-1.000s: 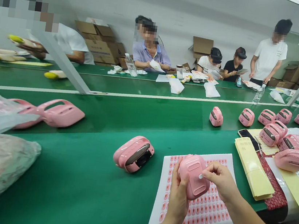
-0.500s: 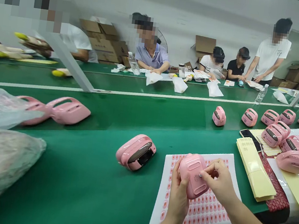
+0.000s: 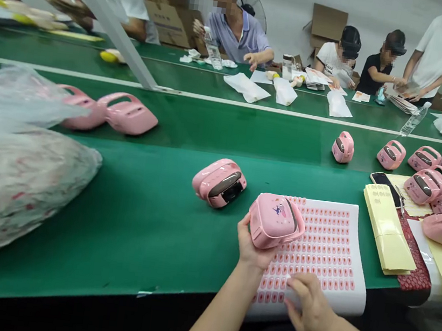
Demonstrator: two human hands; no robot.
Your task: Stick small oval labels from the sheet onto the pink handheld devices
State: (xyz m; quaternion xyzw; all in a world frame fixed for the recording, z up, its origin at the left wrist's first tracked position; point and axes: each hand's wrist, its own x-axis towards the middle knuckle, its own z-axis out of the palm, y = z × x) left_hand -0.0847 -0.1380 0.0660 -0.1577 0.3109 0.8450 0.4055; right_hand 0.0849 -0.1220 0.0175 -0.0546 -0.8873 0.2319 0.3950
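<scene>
My left hand (image 3: 252, 251) is wrapped around a small pink device with a carry handle (image 3: 273, 221), holding it above the sheet of stickers. A cartoon print shows on the device's upturned face. Beneath lies a white sheet of small pink-and-red stickers (image 3: 327, 244), its front edge curling over the table edge. Over the sheet's lower part hovers my right hand (image 3: 310, 307), thumb and index finger apart, with no object visible between them. A second pink device (image 3: 219, 182) with a dark window rests on the green surface, left of the held one.
Several pink devices (image 3: 430, 185) stand at the right, near a phone (image 3: 384, 188) and folded yellow paper strips (image 3: 389, 231). Two more sit at the left behind a stuffed plastic bag (image 3: 22, 188). Co-workers (image 3: 238, 37) work across the green bench, where a water bottle (image 3: 414, 119) stands.
My left hand has turned the pink device over, from its grille side to its printed side. My right hand has left the device and come down toward the sticker sheet. The view has tilted down.
</scene>
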